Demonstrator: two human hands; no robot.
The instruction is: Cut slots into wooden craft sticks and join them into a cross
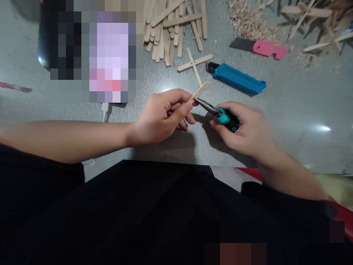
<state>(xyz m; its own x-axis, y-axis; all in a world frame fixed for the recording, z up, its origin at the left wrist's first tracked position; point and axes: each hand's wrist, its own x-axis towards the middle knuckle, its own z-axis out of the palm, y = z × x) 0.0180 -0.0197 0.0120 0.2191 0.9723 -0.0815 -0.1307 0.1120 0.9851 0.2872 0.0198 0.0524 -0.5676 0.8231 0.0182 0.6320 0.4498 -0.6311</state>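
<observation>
Between the thumb and fingers of my left hand (168, 114) is a pale wooden popsicle stick (200, 91), its rounded end pointing up and right. My right hand (245, 127) is closed around the black and teal handles of needle-nose pliers (211, 108). The pliers' metal tips touch the stick beside my left fingertips; whether the jaws bite on it I cannot tell. Just beyond lie two crossed sticks (194, 63) on the grey table (154, 154). A blue utility knife (239, 78) rests to their right.
Many loose popsicle sticks (171, 25) are heaped at the back. A pink-handled blade (270, 49) lies near wood shavings (245, 20), with more crossed sticks (306, 11) at the far right. A blurred-out phone (111, 55) with a white charging cable (105, 110) is at left.
</observation>
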